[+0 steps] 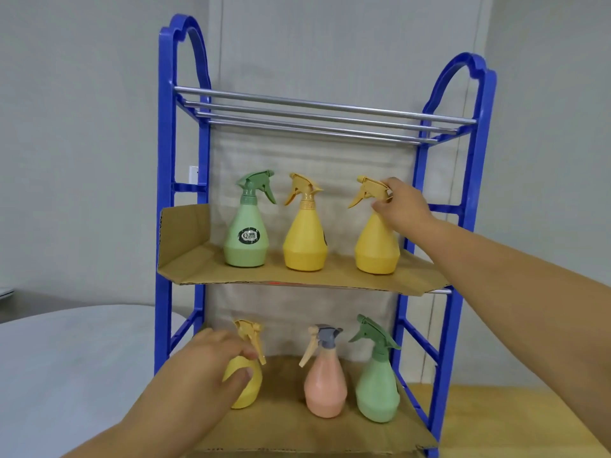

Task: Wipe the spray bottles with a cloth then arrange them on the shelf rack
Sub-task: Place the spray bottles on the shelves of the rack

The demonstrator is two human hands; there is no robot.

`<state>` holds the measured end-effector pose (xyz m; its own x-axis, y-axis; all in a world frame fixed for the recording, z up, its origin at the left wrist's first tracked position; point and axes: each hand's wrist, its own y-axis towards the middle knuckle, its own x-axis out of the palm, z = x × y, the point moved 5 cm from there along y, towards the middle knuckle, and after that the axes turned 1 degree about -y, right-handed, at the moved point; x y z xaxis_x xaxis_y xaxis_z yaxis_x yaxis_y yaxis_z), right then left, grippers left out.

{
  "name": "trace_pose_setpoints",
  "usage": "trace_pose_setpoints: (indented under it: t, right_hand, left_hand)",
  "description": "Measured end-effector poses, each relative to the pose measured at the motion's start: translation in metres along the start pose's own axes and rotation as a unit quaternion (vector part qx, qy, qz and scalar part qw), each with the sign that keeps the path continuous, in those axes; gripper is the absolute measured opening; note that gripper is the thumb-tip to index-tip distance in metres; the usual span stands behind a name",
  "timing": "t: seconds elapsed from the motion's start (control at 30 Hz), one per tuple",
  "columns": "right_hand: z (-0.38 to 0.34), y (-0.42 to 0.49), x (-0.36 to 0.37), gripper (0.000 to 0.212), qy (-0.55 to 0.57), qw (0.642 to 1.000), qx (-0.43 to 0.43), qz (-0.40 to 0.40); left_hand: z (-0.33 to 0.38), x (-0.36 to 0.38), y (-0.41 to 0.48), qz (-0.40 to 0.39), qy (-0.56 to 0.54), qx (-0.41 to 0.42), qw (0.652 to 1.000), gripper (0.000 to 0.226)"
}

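Note:
A blue shelf rack (pixel 164 160) holds several spray bottles on cardboard-lined shelves. On the middle shelf (pixel 205 259) stand a green bottle (pixel 244 236), a yellow bottle (pixel 305 239) and a second yellow bottle (pixel 375 249). My right hand (pixel 401 203) grips the neck and trigger head of that right yellow bottle. On the lower shelf (pixel 297 434) stand a yellow bottle (pixel 246 391), a pink bottle (pixel 325 388) and a green bottle (pixel 377 391). My left hand (pixel 211 361) grips the lower yellow bottle around its neck. No cloth is in view.
The top tier of metal rods (pixel 314 117) carries nothing. A white surface (pixel 66 365) lies to the left of the rack and a wooden tabletop (pixel 496 411) to its right. A grey wall stands behind.

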<state>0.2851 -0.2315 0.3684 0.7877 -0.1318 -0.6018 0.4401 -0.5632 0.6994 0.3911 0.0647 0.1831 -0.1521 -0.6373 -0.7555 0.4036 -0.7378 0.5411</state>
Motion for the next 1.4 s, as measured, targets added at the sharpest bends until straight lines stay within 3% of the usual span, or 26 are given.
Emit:
trace_pose_setpoints:
  t: [0.13, 0.2, 0.3, 0.4, 0.5, 0.6, 0.7, 0.8, 0.9, 1.03, 1.2, 1.3, 1.4]
  right_hand:
    - [0.007, 0.001, 0.002, 0.054, -0.006, 1.0, 0.012, -0.003]
    - [0.006, -0.001, -0.002, 0.058, -0.069, 0.998, 0.006, 0.007]
    - [-0.015, -0.008, -0.016, 0.05, -0.14, 0.983, -0.063, 0.098]
    - [-0.049, -0.019, -0.019, 0.035, -0.057, 0.975, -0.156, 0.149]
    - [-0.078, -0.031, 0.004, 0.032, -0.026, 0.982, -0.175, 0.071]
    - [-0.086, -0.037, 0.032, 0.057, -0.054, 0.994, -0.095, 0.006]
    - [-0.084, -0.039, 0.056, 0.083, -0.036, 0.998, -0.001, -0.053]
    - [-0.081, -0.039, 0.076, 0.089, -0.031, 0.994, 0.046, -0.098]
    - [-0.08, -0.04, 0.087, 0.086, -0.038, 0.992, 0.046, -0.114]
    - [-0.078, -0.038, 0.093, 0.082, -0.022, 0.99, 0.053, -0.131]
    - [-0.074, -0.031, 0.101, 0.084, 0.082, 0.977, 0.089, -0.176]
    - [-0.076, -0.032, 0.101, 0.066, 0.165, 0.959, 0.096, -0.209]
    - [-0.074, -0.032, 0.099, 0.056, 0.193, 0.954, 0.098, -0.209]
  left_hand:
    - [0.005, 0.001, 0.002, 0.006, -0.004, 0.019, 1.0, 0.019]
    - [0.013, -0.008, 0.005, 0.008, -0.001, 0.023, 1.0, 0.019]
    - [0.03, -0.04, 0.016, 0.073, -0.02, 0.027, 0.997, 0.018]
    - [0.041, -0.08, 0.047, 0.148, -0.039, 0.026, 0.988, 0.016]
    - [0.036, -0.1, 0.096, 0.158, 0.042, -0.006, 0.986, 0.025]
    - [0.015, -0.097, 0.139, 0.143, 0.093, -0.064, 0.983, 0.045]
    - [-0.004, -0.079, 0.163, 0.089, 0.124, -0.128, 0.98, 0.08]
    - [-0.016, -0.06, 0.173, 0.047, 0.127, -0.177, 0.975, 0.103]
    - [-0.021, -0.05, 0.179, 0.041, 0.123, -0.172, 0.976, 0.104]
    - [-0.025, -0.051, 0.179, 0.051, 0.109, -0.147, 0.982, 0.088]
    - [-0.039, -0.058, 0.178, 0.03, -0.01, -0.174, 0.984, 0.07]
    - [-0.047, -0.057, 0.178, 0.013, -0.078, -0.206, 0.975, 0.081]
    - [-0.054, -0.053, 0.178, 0.019, -0.043, -0.201, 0.978, 0.099]
